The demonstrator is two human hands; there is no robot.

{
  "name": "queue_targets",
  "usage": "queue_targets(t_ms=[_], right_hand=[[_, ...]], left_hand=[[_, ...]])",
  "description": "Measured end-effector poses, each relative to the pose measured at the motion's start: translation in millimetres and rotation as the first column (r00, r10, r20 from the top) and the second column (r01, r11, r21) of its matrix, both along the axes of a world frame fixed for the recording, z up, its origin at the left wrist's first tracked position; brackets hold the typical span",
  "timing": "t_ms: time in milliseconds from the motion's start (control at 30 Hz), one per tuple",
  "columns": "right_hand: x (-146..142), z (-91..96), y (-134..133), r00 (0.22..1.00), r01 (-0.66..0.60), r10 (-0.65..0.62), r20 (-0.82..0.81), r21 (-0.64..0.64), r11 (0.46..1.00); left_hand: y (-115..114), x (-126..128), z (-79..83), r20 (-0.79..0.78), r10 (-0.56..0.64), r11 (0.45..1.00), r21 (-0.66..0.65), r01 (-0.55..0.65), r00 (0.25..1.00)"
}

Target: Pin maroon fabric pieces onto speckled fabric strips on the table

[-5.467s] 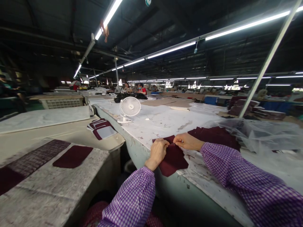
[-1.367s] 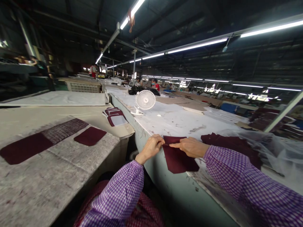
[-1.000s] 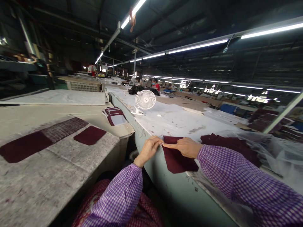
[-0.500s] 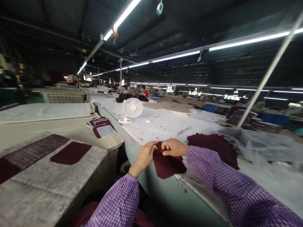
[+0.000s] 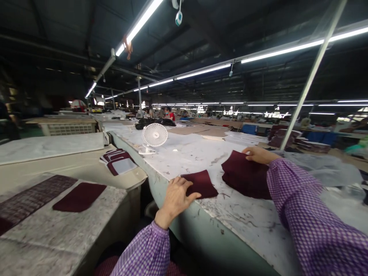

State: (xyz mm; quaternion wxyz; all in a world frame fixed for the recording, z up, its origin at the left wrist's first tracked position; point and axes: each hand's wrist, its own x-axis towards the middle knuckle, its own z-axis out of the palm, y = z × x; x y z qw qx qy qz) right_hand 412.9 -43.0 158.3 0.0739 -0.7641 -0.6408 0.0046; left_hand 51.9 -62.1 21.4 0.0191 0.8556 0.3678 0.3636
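Observation:
A small dark red fabric piece [image 5: 201, 183] lies flat near the front edge of the long white worktable [image 5: 201, 153]. My left hand [image 5: 175, 197] rests beside it with fingers spread, its fingertips touching the piece's left edge. My right hand [image 5: 257, 154] reaches over a stack of dark red fabric pieces [image 5: 244, 175] to the right, fingers on the top piece's far edge. Both arms wear purple checked sleeves.
A white desk fan [image 5: 153, 137] stands farther up the table. On the left table lie a dark red pocket-shaped piece [image 5: 79, 196], a checked strip [image 5: 25, 198] and a small stack of pieces [image 5: 117, 161]. Clear plastic sheeting [image 5: 324, 168] lies at right. Other people work far off.
Both hands were together folding the fabric piece at the table's edge. Now the piece lies flat, my right hand has moved right to the stack, and my left hand has opened beside the piece.

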Motion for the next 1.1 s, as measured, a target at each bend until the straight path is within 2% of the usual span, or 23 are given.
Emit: queue_targets(t_ms=[67, 133, 233, 333, 367, 433, 500, 567, 667, 733, 867, 933, 1000, 1100], right_hand=[[12.8, -4.7, 1.5, 0.991, 0.105, -0.103, 0.087, -0.012, 0.994], [8.4, -6.0, 1.3, 0.993, 0.079, -0.077, 0.087, -0.016, 0.997], [-21.1, -2.5, -1.0, 0.991, -0.130, 0.129, -0.023, -0.098, 0.987], [-60.5, -4.4, -1.1, 0.916, -0.366, 0.318, -0.246, -0.181, 0.913], [-72.8, -7.8, 0.1, 0.889, -0.405, 0.336, -0.310, -0.193, 0.894], [-93.7, -18.1, 4.1, 0.853, -0.419, 0.312, -0.418, -0.193, 0.887], [-108.8, -30.4, 9.3, 0.824, -0.381, 0.245, -0.511, -0.180, 0.907], [-118.8, -41.4, 13.6, 0.791, -0.348, 0.182, -0.584, -0.185, 0.919], [-126.8, -51.8, 15.2, 0.755, -0.329, 0.142, -0.640, -0.182, 0.926], [-129.4, -54.9, 13.2, 0.729, -0.356, 0.173, -0.662, -0.151, 0.922], [-133.6, -56.8, 8.5, 0.649, -0.482, 0.270, -0.712, -0.109, 0.869], [-137.6, -56.4, 7.5, 0.614, -0.522, 0.338, -0.713, -0.045, 0.852], [-143.8, -54.3, 6.2, 0.560, -0.573, 0.439, -0.703, 0.053, 0.817], [-156.0, -48.5, 1.2, 0.447, -0.689, 0.574, -0.686, 0.146, 0.710]], left_hand=[[-8.6, 5.9, 3.3, -0.043, 0.008, 0.999, 0.037, -0.007, 0.999], [-13.9, 13.7, 5.4, -0.072, -0.023, 1.000, 0.005, 0.023, 0.997], [-16.5, 25.7, 7.5, -0.130, -0.053, 0.997, -0.056, 0.046, 0.990], [-14.7, 32.6, 8.3, -0.123, -0.037, 0.998, -0.055, 0.031, 0.992], [-13.0, 32.9, 7.9, -0.066, -0.021, 0.997, -0.078, 0.016, 0.998], [-7.9, 30.5, 5.5, 0.146, 0.032, 0.979, -0.204, -0.002, 0.989], [-0.8, 25.5, 1.3, 0.406, 0.112, 0.934, -0.355, 0.044, 0.907], [6.3, 20.5, -3.8, 0.589, 0.156, 0.896, -0.422, 0.137, 0.793], [13.0, 16.8, -10.3, 0.723, 0.156, 0.877, -0.414, 0.241, 0.673], [14.0, 16.5, -12.6, 0.788, 0.158, 0.865, -0.400, 0.301, 0.595], [11.3, 14.7, -12.3, 0.900, 0.177, 0.812, -0.362, 0.458, 0.399], [9.2, 11.2, -9.7, 0.927, 0.184, 0.789, -0.337, 0.513, 0.326], [6.9, 5.8, -5.6, 0.942, 0.191, 0.796, -0.313, 0.518, 0.275], [1.7, -5.3, 3.5, 0.957, 0.194, 0.843, -0.275, 0.462, 0.215]])
